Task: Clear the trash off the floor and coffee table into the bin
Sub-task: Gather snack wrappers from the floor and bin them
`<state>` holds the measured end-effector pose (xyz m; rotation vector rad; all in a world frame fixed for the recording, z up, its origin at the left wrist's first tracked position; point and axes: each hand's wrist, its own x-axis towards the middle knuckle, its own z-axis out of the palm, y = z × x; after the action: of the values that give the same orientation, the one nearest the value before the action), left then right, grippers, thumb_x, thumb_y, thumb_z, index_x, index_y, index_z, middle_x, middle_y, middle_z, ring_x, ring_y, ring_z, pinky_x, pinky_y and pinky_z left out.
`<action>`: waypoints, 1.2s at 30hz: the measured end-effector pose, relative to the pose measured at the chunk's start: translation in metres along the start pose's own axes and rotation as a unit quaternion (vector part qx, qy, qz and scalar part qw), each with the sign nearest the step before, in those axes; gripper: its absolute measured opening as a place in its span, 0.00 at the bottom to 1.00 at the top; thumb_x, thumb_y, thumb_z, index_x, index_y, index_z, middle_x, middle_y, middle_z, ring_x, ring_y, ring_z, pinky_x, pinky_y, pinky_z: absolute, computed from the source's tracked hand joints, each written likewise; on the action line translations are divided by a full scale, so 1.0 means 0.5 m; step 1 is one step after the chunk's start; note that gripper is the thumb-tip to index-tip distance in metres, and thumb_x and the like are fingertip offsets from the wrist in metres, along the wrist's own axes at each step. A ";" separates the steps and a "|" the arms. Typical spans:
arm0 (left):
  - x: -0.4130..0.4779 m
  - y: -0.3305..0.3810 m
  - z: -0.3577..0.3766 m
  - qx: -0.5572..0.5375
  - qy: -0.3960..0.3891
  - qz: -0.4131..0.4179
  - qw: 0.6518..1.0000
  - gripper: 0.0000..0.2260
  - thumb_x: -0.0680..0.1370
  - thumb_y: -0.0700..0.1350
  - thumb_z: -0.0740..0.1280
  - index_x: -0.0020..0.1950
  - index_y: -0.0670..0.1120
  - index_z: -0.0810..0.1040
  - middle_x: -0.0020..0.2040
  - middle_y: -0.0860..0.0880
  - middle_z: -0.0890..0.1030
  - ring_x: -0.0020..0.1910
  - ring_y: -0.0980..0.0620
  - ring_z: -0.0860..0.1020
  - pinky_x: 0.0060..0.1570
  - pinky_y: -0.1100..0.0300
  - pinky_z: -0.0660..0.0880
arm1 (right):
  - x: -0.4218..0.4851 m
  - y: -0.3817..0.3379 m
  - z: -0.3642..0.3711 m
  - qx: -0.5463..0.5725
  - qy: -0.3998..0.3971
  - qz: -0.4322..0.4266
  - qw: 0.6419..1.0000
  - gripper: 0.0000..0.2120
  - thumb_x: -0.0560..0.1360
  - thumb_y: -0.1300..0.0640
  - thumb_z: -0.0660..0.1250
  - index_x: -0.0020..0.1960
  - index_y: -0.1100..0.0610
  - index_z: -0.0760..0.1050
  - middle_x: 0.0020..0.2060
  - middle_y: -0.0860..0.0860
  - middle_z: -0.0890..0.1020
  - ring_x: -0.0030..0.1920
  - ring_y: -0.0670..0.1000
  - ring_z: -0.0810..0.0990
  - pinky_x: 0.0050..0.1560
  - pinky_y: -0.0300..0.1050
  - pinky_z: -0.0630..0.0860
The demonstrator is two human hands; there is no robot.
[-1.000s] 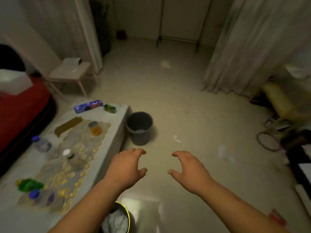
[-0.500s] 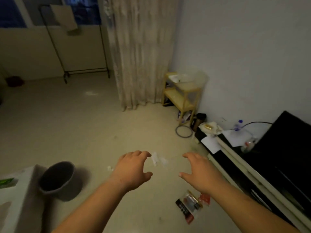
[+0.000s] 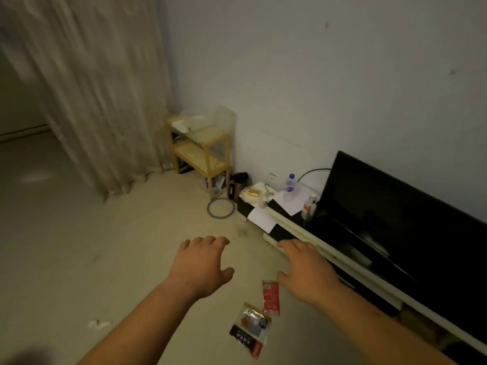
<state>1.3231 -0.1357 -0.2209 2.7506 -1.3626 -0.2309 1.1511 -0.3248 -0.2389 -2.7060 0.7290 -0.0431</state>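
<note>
Two snack wrappers lie on the pale floor below my hands: a small red wrapper (image 3: 270, 297) and, nearer me, a larger dark and clear wrapper (image 3: 250, 330). A small white scrap (image 3: 98, 324) lies on the floor at the lower left. My left hand (image 3: 201, 266) hovers palm down, fingers loosely spread, holding nothing. My right hand (image 3: 305, 270) hovers the same way, just right of the red wrapper, empty. The bin and the coffee table are out of view.
A low TV stand (image 3: 340, 255) with a black TV (image 3: 411, 219), papers and a water bottle (image 3: 289, 187) runs along the right wall. A yellow shelf (image 3: 203, 151), a dark flask (image 3: 238, 185) and a ring (image 3: 220, 208) stand in the corner by the curtain (image 3: 92, 96).
My view has swung right: the coffee table and grey bin have left the frame. The wrappers and TV stand now lie close below my hands, which stay empty.
</note>
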 end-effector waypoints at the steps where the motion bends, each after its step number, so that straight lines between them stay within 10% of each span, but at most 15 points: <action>1: 0.027 0.000 0.004 0.001 -0.005 0.010 1.000 0.31 0.74 0.67 0.63 0.75 0.58 0.62 0.71 0.53 0.72 0.71 0.47 0.69 0.72 0.44 0.62 | 0.009 0.008 -0.001 -0.003 0.005 0.011 1.000 0.32 0.73 0.41 0.66 0.74 0.45 0.61 0.68 0.47 0.71 0.67 0.50 0.68 0.63 0.50 0.73; 22: 0.321 0.133 0.322 -0.006 -0.134 0.066 0.989 0.37 0.72 0.66 0.66 0.77 0.56 0.58 0.74 0.50 0.70 0.72 0.45 0.68 0.71 0.43 0.64 | 0.152 0.323 0.197 0.025 -0.057 0.108 0.992 0.34 0.73 0.41 0.68 0.74 0.45 0.58 0.70 0.49 0.69 0.69 0.52 0.65 0.65 0.49 0.70; 36: 0.517 0.106 0.971 -0.051 -0.211 0.035 0.976 0.38 0.70 0.66 0.67 0.76 0.57 0.59 0.70 0.51 0.73 0.66 0.45 0.74 0.63 0.47 0.71 | 0.328 0.609 0.713 0.036 -0.069 0.129 0.989 0.32 0.73 0.41 0.68 0.73 0.48 0.62 0.67 0.49 0.71 0.66 0.53 0.67 0.62 0.49 0.71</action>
<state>1.3571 -0.3685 -0.7208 2.6587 -1.4752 -0.8966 1.1878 -0.5411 -0.6846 -2.4964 1.0052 0.1754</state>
